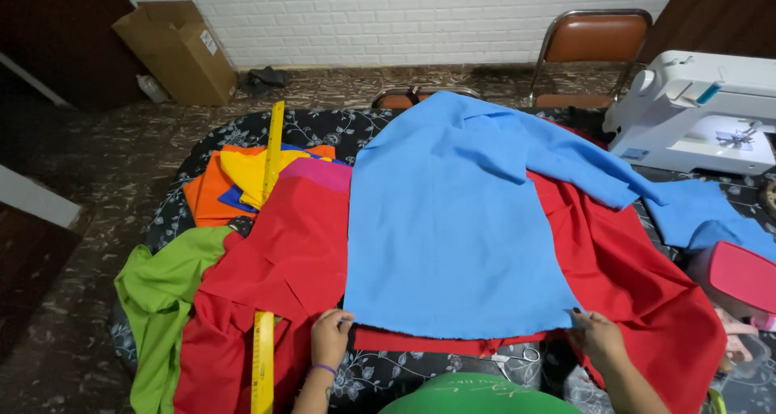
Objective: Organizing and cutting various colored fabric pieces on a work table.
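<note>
At the bottom centre of the frame I am pinching the near hem of the blue cloth (453,220) with my left hand (330,339) and right hand (596,336), fingers closed on its corners, as it is lying spread over red fabric (283,260), with a white sewing machine (695,111) sitting upper right.

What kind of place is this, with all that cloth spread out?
Probably a small home sewing or tailoring room. A white sewing machine stands on the table, a yellow ruler lies over stacked coloured fabrics, and both hands hold the blue cloth.
</note>
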